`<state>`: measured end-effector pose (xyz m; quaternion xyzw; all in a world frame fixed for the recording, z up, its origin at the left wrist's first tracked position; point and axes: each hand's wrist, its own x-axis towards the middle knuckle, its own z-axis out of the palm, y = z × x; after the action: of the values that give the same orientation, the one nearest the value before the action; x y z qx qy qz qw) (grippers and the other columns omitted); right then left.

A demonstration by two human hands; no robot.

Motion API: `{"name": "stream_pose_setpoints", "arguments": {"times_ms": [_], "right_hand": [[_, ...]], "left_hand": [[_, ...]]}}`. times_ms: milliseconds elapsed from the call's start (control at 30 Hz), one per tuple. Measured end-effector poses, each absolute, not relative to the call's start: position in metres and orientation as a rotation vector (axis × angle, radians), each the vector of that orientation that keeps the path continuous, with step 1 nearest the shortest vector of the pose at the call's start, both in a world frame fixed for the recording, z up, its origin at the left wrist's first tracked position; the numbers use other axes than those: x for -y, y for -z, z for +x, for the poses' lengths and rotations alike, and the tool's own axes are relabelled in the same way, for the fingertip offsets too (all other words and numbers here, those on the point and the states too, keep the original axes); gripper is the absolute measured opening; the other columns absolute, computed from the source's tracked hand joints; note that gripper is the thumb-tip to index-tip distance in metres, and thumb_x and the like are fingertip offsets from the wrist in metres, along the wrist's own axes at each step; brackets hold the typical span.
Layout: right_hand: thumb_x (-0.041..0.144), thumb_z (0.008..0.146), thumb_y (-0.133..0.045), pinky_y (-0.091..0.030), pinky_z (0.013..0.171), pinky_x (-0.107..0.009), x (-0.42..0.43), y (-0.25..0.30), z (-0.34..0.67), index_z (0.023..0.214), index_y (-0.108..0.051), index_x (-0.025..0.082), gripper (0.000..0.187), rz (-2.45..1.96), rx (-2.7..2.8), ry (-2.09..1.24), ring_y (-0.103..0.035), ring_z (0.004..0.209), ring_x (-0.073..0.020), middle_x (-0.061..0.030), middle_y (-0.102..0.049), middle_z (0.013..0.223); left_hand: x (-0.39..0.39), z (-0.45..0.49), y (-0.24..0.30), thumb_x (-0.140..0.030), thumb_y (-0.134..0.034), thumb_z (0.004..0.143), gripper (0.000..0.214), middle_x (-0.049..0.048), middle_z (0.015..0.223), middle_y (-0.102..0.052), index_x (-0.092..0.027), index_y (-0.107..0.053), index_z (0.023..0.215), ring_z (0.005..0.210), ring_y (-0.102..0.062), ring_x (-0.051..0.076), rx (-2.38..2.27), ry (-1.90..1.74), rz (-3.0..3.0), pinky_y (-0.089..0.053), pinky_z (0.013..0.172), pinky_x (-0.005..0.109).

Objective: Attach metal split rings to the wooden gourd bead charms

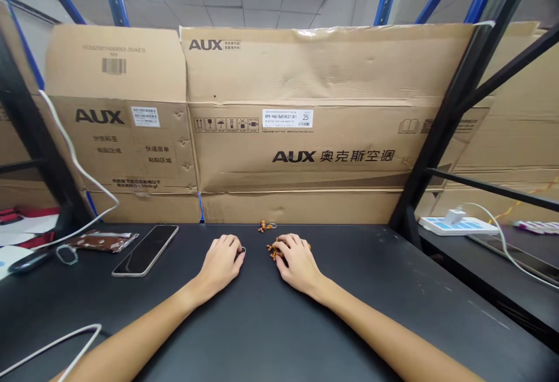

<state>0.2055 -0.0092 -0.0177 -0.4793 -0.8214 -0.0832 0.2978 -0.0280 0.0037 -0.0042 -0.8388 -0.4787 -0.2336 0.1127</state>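
Note:
On the dark table, my left hand (222, 260) rests palm down with its fingers curled. A small metal ring (243, 250) and a bit of something dark show at its fingertips; the rest is hidden under the hand. To the right, my right hand (297, 261) is bent over a cluster of small orange-brown trinkets (271, 250), its thumb and fingers around them. More of the cluster peeks out beyond the knuckles. Behind both hands, near the cardboard, lies an orange-brown keychain (264, 226) with a metal ring.
A phone (146, 251) lies left of my left hand, beside a brown packet (102, 241) and a white cable (78, 161). Large cardboard boxes (297, 166) wall off the back. At the right stand a black frame post (449, 114) and a power strip (457, 226).

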Motion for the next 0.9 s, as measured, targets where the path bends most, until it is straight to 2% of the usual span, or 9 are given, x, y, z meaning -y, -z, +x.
{"name": "stream_pose_setpoints", "arguments": {"times_ms": [133, 333, 433, 600, 767, 900], "right_hand": [[0.027, 0.087, -0.055, -0.035, 0.092, -0.040, 0.004, 0.019, 0.209, 0.109, -0.061, 0.022, 0.023, -1.281, 2.220, 0.183, -0.045, 0.115, -0.0254, -0.0077, -0.058, 0.122], [0.021, 0.090, -0.049, -0.038, 0.080, -0.034, 0.004, 0.019, 0.210, 0.098, -0.063, 0.020, 0.016, -1.323, 2.241, 0.177, -0.053, 0.098, -0.0217, -0.0065, -0.065, 0.101], [0.019, 0.089, -0.049, -0.037, 0.076, -0.033, 0.004, 0.020, 0.210, 0.095, -0.061, 0.020, 0.014, -1.380, 2.208, 0.201, -0.054, 0.092, -0.0215, -0.0061, -0.064, 0.096], [0.017, 0.088, -0.049, -0.036, 0.075, -0.034, 0.000, 0.023, 0.212, 0.099, -0.059, 0.020, 0.016, -1.491, 2.128, 0.223, -0.053, 0.091, -0.0234, -0.0072, -0.064, 0.099], [0.018, 0.086, -0.050, -0.037, 0.076, -0.037, 0.001, 0.022, 0.213, 0.101, -0.058, 0.020, 0.017, -1.549, 2.041, 0.249, -0.052, 0.093, -0.0259, -0.0097, -0.063, 0.100], [0.017, 0.083, -0.054, -0.038, 0.083, -0.040, 0.004, 0.020, 0.211, 0.106, -0.058, 0.019, 0.024, -1.458, 2.044, 0.292, -0.046, 0.106, -0.0291, -0.0123, -0.058, 0.114]], "left_hand": [[-0.006, -0.020, 0.001, -0.013, -0.046, 0.086, 0.021, 0.0106, 0.111, -0.060, -0.017, -0.058, 0.103, 0.103, -0.053, 0.027, 1.297, 0.576, -2.492, -0.039, 0.086, 0.039], [-0.027, 0.016, -0.006, -0.020, -0.051, 0.085, 0.027, 0.0142, 0.118, -0.060, -0.016, -0.058, 0.110, 0.109, -0.052, 0.030, 1.235, 0.503, -2.617, -0.038, 0.090, 0.042], [-0.046, 0.036, -0.004, -0.021, -0.050, 0.086, 0.033, 0.0142, 0.130, -0.054, -0.016, -0.053, 0.119, 0.117, -0.049, 0.030, 1.235, 0.527, -2.627, -0.035, 0.096, 0.041], [-0.061, 0.054, 0.000, -0.022, -0.050, 0.087, 0.024, 0.0177, 0.112, -0.063, -0.013, -0.059, 0.108, 0.112, -0.051, 0.034, 1.294, 0.566, -2.617, -0.035, 0.093, 0.046], [-0.033, 0.044, -0.003, -0.015, -0.050, 0.085, 0.015, 0.0116, 0.099, -0.065, -0.017, -0.059, 0.097, 0.097, -0.056, 0.028, 1.274, 0.573, -2.657, -0.039, 0.083, 0.038], [-0.001, 0.028, -0.001, -0.015, -0.047, 0.089, 0.015, 0.0081, 0.093, -0.064, -0.018, -0.060, 0.095, 0.090, -0.054, 0.025, 1.228, 0.592, -2.683, -0.040, 0.078, 0.037]]}}
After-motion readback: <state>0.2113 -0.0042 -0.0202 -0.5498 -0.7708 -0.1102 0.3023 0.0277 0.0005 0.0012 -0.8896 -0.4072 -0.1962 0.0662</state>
